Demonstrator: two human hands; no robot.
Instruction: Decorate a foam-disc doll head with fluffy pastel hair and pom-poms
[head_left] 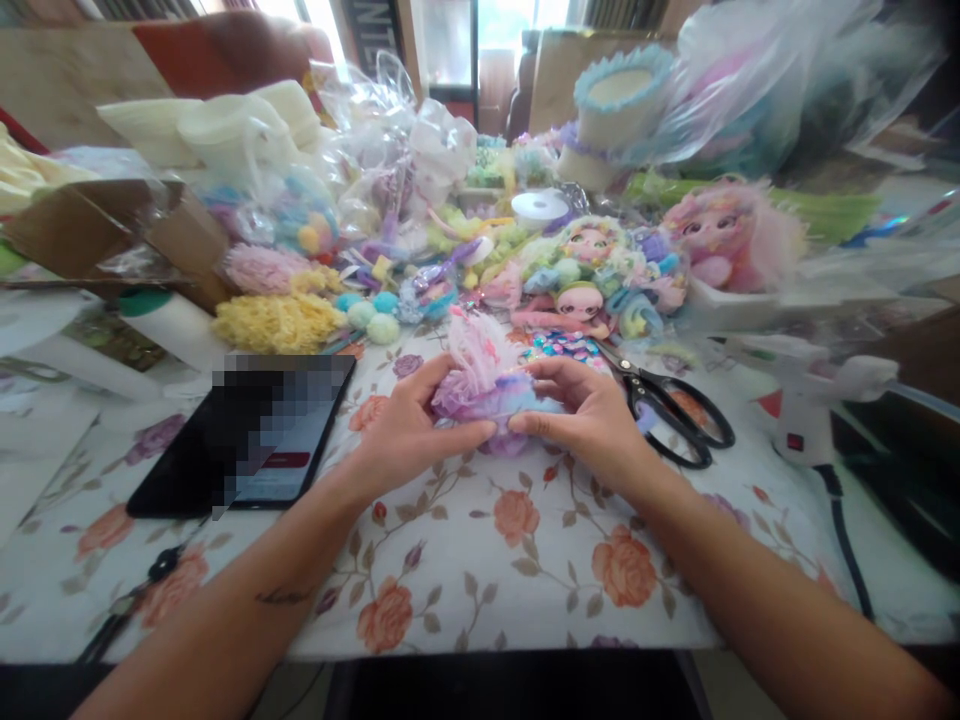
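Between my two hands, at the middle of the table, is a soft bundle of lilac, pink and pale blue tulle (491, 390), with a pink tuft standing up from its top. My left hand (420, 420) grips its left side, the thumb pressed on the front. From the right, my right hand (574, 410) holds it the same way, thumb close to the other thumb. The fingers behind the bundle are partly hidden. Just right of my right hand lie black-handled scissors (675, 415). Behind the bundle is a patch of shiny blue and pink sequins (570, 348).
A tablet (247, 440) lies to the left, and a white glue gun (814, 400) with a cord stands at right. Doll heads (581, 300), pompoms (375, 315), yellow yarn (277, 322), a cardboard box (112, 235) and plastic bags crowd the back of the flowered tablecloth (517, 570).
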